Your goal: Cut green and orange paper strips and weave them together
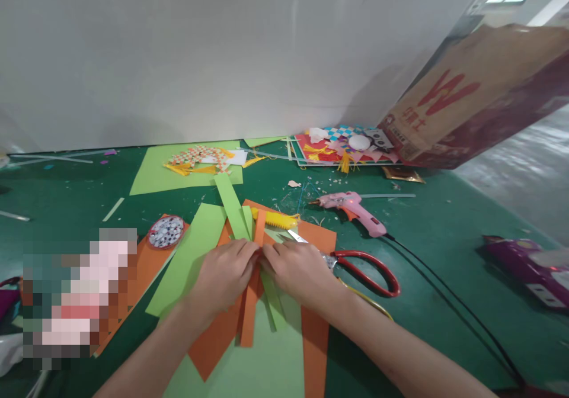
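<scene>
My left hand (227, 270) and my right hand (297, 270) meet over a pile of coloured paper, fingers pinched together on crossing paper strips. One long orange paper strip (249, 321) runs between the hands toward me. Light green paper strips (232, 205) stick out beyond and below the fingers. The exact crossing point is hidden by my fingertips. Beneath lie orange sheets (316, 344) and green sheets (271, 362). Scissors with red handles (371, 273) rest partly under my right wrist, blades toward a yellow tassel bundle (280, 219).
To the right lie a pink glue gun (355, 207) with its black cord and a purple tool (528, 270). A paper bag (471, 102) stands at the back right, beside finished-looking paper crafts (347, 146). A round tub of googly eyes (166, 232) sits at left.
</scene>
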{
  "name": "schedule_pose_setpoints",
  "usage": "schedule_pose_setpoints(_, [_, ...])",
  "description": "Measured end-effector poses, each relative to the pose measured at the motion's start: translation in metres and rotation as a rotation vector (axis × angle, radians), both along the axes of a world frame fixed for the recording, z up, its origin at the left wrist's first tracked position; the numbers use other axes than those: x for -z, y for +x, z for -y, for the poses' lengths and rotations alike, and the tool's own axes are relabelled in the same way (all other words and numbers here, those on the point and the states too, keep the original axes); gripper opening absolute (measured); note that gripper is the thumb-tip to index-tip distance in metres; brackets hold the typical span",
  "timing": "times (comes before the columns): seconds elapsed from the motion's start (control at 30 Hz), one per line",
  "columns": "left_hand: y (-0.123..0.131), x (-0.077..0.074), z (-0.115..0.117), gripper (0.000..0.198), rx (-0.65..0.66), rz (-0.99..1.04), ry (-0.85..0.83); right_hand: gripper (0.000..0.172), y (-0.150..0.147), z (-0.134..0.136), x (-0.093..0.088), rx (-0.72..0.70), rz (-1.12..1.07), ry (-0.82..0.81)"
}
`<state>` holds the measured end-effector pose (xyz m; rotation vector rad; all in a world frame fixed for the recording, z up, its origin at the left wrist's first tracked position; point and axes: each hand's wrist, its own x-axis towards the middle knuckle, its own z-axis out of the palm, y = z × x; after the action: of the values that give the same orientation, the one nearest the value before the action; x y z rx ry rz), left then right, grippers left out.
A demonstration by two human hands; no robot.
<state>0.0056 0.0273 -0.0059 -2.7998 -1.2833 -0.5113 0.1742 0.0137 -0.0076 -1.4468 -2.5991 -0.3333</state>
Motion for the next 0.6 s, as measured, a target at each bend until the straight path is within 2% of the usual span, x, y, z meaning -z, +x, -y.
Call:
schedule_pose_setpoints(0.2, [0.0, -0.001, 0.001, 0.022, 0.029, -0.008, 0.057, 0.017, -0.005, 0.001, -0.008, 0.033, 0.02, -0.121])
schedule_pose_setpoints(0.37, [-0.001, -0.001, 0.001, 0.021, 0.008, -0.047, -0.01, 0.013, -0.006, -0.002, -0.014, 0.052, 0.042, -0.236])
schedule_pose_setpoints(0.6, [-0.003, 0.002, 0.003, 0.024, -0.002, -0.051, -0.006, 0.009, -0.01, -0.003, -0.014, 0.071, 0.073, -0.278])
